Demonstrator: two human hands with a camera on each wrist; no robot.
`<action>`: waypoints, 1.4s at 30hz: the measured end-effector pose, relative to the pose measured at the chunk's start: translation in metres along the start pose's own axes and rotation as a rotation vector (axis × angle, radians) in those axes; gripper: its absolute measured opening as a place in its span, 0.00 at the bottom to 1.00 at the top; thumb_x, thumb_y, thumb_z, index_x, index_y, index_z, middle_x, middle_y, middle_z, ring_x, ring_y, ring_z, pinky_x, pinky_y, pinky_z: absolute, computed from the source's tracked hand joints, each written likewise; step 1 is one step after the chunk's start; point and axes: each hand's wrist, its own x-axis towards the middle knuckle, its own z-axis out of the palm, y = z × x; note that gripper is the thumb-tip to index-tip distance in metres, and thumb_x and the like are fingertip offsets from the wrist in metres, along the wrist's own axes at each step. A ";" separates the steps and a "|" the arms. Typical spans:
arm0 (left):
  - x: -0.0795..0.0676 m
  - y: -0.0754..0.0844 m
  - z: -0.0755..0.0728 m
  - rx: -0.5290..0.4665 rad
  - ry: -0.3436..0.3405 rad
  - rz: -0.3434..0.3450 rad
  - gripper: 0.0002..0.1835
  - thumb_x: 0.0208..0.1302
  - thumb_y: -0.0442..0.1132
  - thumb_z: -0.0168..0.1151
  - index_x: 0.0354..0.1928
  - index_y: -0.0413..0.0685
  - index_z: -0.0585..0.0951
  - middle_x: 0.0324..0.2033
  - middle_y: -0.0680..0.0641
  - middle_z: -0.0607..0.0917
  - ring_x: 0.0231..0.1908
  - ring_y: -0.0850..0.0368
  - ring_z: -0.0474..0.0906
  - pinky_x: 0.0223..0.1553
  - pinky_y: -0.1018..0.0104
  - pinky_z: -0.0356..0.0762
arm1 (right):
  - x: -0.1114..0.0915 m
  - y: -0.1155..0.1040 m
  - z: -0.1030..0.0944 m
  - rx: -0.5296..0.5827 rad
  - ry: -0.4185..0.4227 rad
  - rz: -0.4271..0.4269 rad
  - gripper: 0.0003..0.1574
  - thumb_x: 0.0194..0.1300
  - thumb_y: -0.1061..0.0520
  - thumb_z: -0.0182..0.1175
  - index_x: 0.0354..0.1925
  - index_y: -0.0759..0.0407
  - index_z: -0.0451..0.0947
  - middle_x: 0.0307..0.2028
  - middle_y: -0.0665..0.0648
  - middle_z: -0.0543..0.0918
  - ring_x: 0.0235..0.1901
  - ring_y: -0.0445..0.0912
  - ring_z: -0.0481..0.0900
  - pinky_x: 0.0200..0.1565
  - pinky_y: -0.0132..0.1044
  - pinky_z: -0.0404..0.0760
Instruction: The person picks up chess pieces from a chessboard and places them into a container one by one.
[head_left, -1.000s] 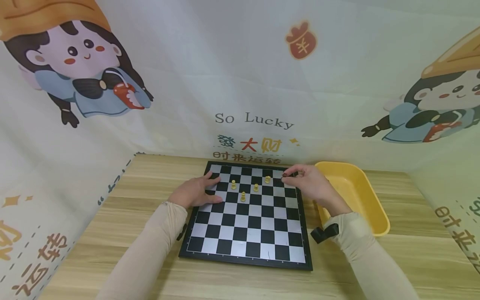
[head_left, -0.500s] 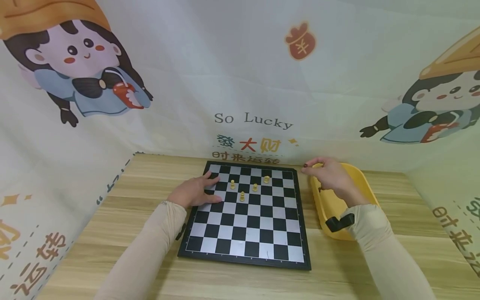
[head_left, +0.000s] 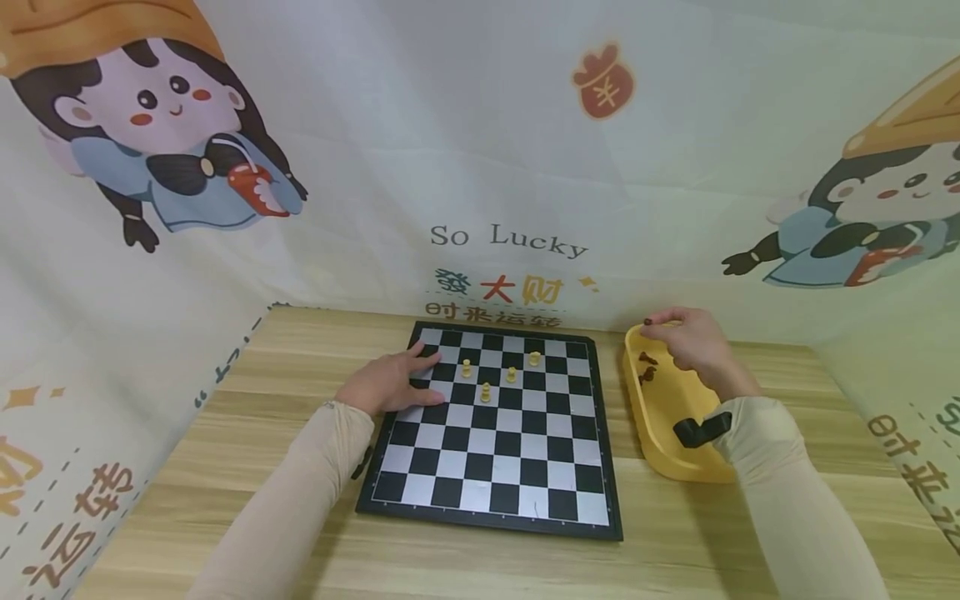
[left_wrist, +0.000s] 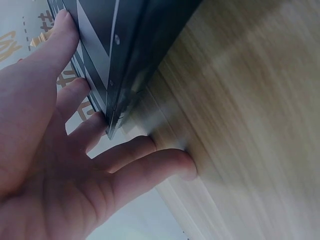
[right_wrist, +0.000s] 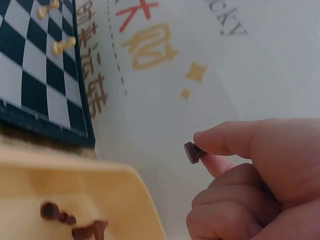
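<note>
My left hand [head_left: 390,383] rests on the left edge of the black-and-white chessboard [head_left: 495,450], thumb and some fingers on its squares. In the left wrist view, two other fingers reach down to the wooden table. Between thumb and index finger, my right hand [head_left: 693,346] pinches a dark brown chess piece [right_wrist: 192,152], most of it hidden by the fingertips. That hand is over the far end of the yellow tray [head_left: 637,417]. Two dark brown chess pieces [right_wrist: 90,230] lie in the tray. Several pale yellow chess pieces [head_left: 485,392] stand on the far half of the board.
The wooden table [head_left: 277,433] extends on both sides of the board. A printed white cloth [head_left: 375,167] hangs behind the table and along its sides. The tray stands just right of the board, with a narrow strip of table between them.
My right hand has moved right, from the board's far right corner to over the tray, carrying the dark chess piece. Dark pieces in the tray have come into sight. My left hand has stayed put.
</note>
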 end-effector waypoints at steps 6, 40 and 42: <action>0.000 0.001 0.000 -0.009 -0.002 0.000 0.44 0.64 0.63 0.66 0.78 0.63 0.62 0.82 0.46 0.53 0.78 0.33 0.55 0.76 0.38 0.60 | 0.003 0.011 -0.009 0.018 0.024 0.026 0.28 0.76 0.50 0.56 0.63 0.69 0.69 0.14 0.39 0.65 0.12 0.35 0.56 0.18 0.29 0.63; 0.001 -0.002 0.001 0.003 0.003 0.021 0.44 0.64 0.63 0.66 0.78 0.60 0.63 0.81 0.44 0.53 0.78 0.33 0.55 0.76 0.38 0.60 | 0.035 0.060 0.004 0.018 0.066 0.147 0.27 0.76 0.53 0.55 0.63 0.70 0.70 0.14 0.40 0.63 0.12 0.35 0.57 0.18 0.30 0.62; 0.002 -0.001 0.001 0.003 -0.001 0.017 0.44 0.64 0.63 0.66 0.78 0.60 0.63 0.82 0.45 0.52 0.78 0.33 0.54 0.76 0.39 0.60 | 0.035 0.062 0.005 0.012 0.068 0.148 0.26 0.76 0.53 0.56 0.62 0.70 0.69 0.16 0.40 0.65 0.12 0.36 0.57 0.18 0.30 0.62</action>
